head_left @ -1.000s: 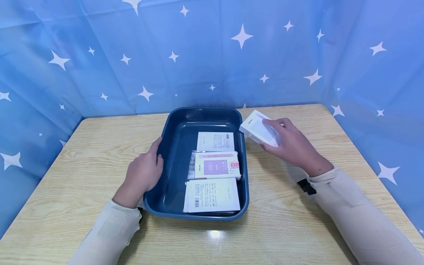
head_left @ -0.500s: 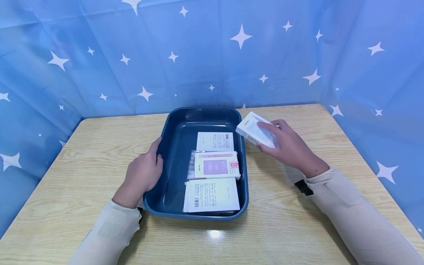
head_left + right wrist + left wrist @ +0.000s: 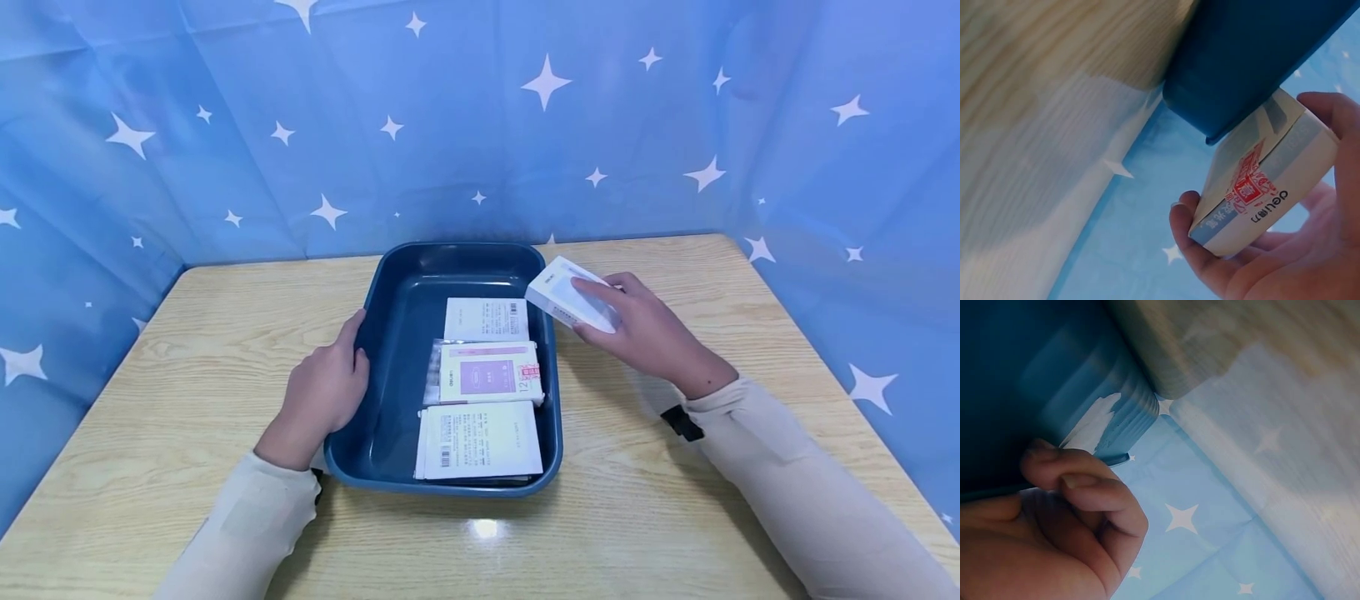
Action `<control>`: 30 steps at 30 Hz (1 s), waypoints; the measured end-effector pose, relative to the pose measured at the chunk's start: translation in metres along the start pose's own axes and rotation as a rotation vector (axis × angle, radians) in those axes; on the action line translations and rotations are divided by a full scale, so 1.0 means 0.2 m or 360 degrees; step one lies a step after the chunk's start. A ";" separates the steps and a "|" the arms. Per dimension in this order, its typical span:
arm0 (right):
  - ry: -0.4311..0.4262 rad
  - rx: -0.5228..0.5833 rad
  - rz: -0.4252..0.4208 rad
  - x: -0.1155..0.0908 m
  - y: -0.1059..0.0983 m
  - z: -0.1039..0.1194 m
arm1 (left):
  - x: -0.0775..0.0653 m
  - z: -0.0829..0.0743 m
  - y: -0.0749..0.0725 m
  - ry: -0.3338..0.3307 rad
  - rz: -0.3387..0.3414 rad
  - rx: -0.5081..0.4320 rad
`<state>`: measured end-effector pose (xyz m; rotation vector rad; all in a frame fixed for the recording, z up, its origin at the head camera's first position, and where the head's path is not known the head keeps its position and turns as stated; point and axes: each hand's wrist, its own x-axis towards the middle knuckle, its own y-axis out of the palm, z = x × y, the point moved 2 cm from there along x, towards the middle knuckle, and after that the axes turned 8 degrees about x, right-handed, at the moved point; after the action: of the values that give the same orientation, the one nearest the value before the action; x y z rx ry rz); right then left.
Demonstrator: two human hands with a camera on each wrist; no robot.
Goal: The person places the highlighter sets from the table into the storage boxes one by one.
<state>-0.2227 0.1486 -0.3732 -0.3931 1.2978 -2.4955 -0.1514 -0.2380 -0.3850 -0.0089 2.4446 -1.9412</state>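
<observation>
A dark blue plastic bin (image 3: pixel 393 375) stands on the table, and my left hand (image 3: pixel 324 392) grips its left rim. In the left wrist view the fingers (image 3: pixel 1097 494) curl beneath that rim, against the outer wall. My right hand (image 3: pixel 637 325) holds a small white cardboard box (image 3: pixel 573 296) with fingers and thumb on opposite sides. This box is tilted, and its left corner lies over the bin's right rim. In the right wrist view a red seal (image 3: pixel 1250 187) shows on the box's end. Inside the bin, a white packet with a purple panel (image 3: pixel 487 375) lies in the middle.
Also in the bin are a white printed packet (image 3: pixel 486 318) toward the back and a larger printed one (image 3: pixel 483 442) at the front. The bin's left half shows bare floor. A wooden table (image 3: pixel 210 350) extends around it, with a starry blue curtain (image 3: pixel 450 108) behind.
My right hand has moved slightly left with the white box, bringing the box's corner over the bin's right rim. The left hand and the bin have stayed in place.
</observation>
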 end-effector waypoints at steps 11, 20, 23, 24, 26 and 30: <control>-0.0072 -0.0085 -0.0028 0.04 0.00 0.04 | 0.00 0.00 0.00 0.0004 -0.0005 0.0003; -0.0064 -0.0112 -0.0056 0.08 0.02 0.09 | 0.00 0.00 0.00 -0.0001 0.0008 -0.0012; -0.0047 -0.0139 -0.0044 0.08 0.03 0.10 | 0.00 0.00 0.00 -0.0004 0.0011 -0.0020; -0.0043 -0.0150 -0.0043 0.09 0.03 0.10 | 0.00 0.00 0.00 -0.0004 0.0013 -0.0022; -0.0043 -0.0168 -0.0041 0.09 0.03 0.11 | 0.00 0.00 0.00 -0.0006 0.0017 -0.0025; -0.0057 -0.0201 -0.0045 0.10 0.04 0.12 | 0.00 0.00 -0.01 -0.0008 0.0022 -0.0025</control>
<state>-0.2312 0.1190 -0.3641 -0.4861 1.4500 -2.4251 -0.1515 -0.2382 -0.3839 0.0030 2.4498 -1.9143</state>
